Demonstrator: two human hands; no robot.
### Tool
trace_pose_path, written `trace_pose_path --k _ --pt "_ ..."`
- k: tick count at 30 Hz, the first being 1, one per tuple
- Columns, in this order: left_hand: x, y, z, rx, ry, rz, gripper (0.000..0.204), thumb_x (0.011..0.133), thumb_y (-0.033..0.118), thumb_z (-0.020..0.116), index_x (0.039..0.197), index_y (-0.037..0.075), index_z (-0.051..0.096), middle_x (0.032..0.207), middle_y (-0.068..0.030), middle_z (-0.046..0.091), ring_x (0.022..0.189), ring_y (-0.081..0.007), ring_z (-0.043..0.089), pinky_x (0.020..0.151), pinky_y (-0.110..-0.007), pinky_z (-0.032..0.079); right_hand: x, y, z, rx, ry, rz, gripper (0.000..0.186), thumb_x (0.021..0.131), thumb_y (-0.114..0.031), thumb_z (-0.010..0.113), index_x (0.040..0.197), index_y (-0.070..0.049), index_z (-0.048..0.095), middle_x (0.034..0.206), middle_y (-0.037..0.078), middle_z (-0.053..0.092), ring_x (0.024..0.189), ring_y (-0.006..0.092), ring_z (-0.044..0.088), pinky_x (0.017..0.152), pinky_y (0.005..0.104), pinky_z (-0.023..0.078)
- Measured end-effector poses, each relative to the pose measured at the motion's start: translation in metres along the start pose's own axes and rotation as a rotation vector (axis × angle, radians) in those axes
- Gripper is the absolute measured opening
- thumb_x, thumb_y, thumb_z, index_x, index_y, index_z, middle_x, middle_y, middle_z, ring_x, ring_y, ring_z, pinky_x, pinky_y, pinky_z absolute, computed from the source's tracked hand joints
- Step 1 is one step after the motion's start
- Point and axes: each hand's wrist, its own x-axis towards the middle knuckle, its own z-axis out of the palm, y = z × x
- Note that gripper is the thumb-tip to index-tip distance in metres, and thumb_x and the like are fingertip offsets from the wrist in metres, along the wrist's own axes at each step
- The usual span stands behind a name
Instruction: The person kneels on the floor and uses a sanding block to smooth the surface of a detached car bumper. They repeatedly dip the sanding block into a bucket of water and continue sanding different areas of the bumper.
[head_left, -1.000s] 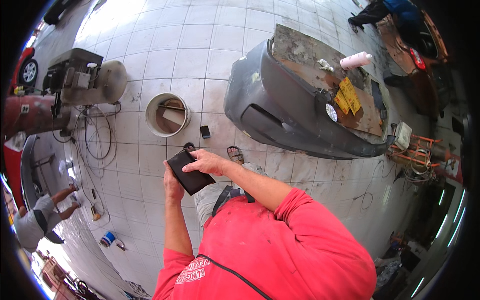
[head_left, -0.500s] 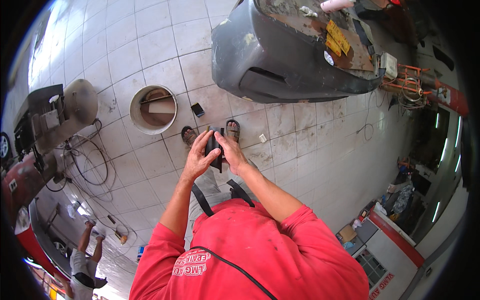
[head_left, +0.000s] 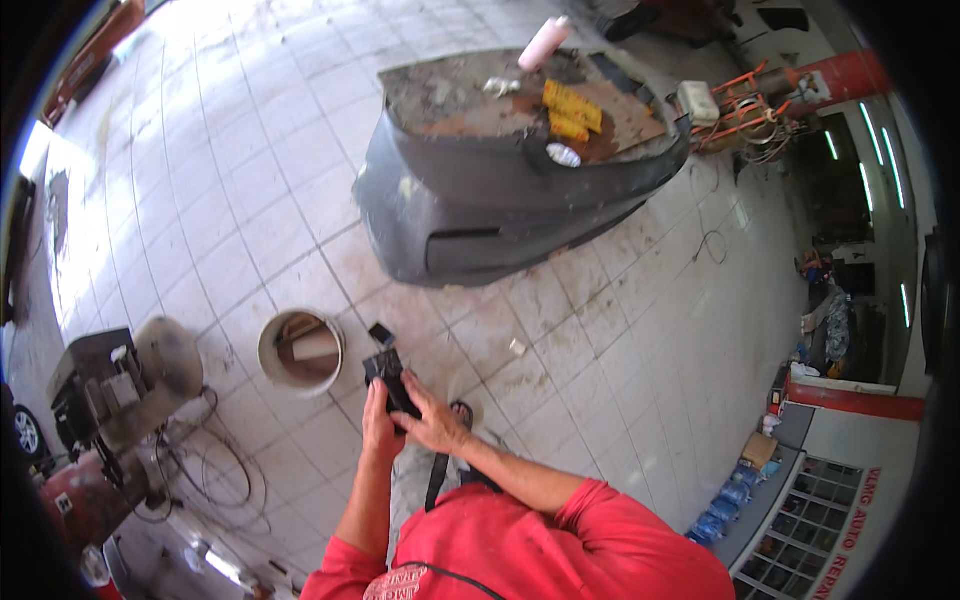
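Both hands close around a small black rectangular object in front of my body; its exact kind is not clear. My left hand grips its left side, thumb lying along it. From the right, my right hand wraps it with the fingers over its side and lower part. Just beyond its far end, a dark phone-like object lies on the tiled floor. To the left stands a round whitish bucket with flat pieces inside.
Ahead, a dark grey car bumper carries a pink bottle and yellow sheets on a stained surface. A small white block lies on the floor. Cables coil at left; orange-framed equipment stands at far right.
The view has tipped up and turned, so bumper and bucket sit lower. My hands have shifted on the black object, whose far end now shows more. The other person at lower left has left the view.
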Motion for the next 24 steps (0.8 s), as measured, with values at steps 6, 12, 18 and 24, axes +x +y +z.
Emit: trace_pose_path --k 6,12,18,24 --pt "-0.008 -0.005 0.014 0.039 -0.126 -0.032 0.044 0.114 0.038 0.053 0.146 0.008 0.057 0.136 -0.0072 0.067 0.124 -0.0217 0.065 0.105 -0.038 0.053 -0.005 0.003 -0.022 -0.035 0.113 -0.100 0.102 0.089 -0.024 0.082 0.166 0.008 0.023 0.170 0.031 0.032 0.159 0.0403 0.034 0.129 0.0411 0.031" --pt "-0.037 0.000 0.031 0.112 -0.181 0.189 0.045 0.108 0.023 0.066 0.148 0.008 0.053 0.132 -0.0050 0.068 0.120 -0.0178 0.065 0.103 -0.035 0.051 -0.020 -0.010 -0.048 0.123 -0.004 -0.236 0.108 0.085 -0.017 0.080 0.169 0.006 0.016 0.170 0.029 0.034 0.158 0.0361 0.037 0.129 0.0385 0.032" --pt "-0.065 -0.015 0.004 0.212 -0.068 0.253 0.043 0.109 0.030 0.064 0.144 0.007 0.055 0.127 -0.0100 0.070 0.111 -0.0213 0.071 0.096 -0.039 0.058 -0.040 -0.026 -0.072 0.114 -0.280 -0.119 0.111 0.088 -0.045 0.083 0.167 0.006 0.024 0.170 0.028 0.034 0.156 0.0383 0.039 0.128 0.0417 0.033" --pt "-0.087 -0.014 -0.031 0.087 0.233 0.265 0.065 0.111 0.059 0.049 0.140 0.002 0.059 0.113 -0.0170 0.076 0.094 -0.0259 0.075 0.085 -0.040 0.061 -0.073 0.078 -0.125 -0.160 -0.402 0.007 0.091 0.089 -0.050 0.079 0.154 0.006 0.049 0.152 0.029 0.057 0.141 0.0402 0.056 0.117 0.0413 0.046"
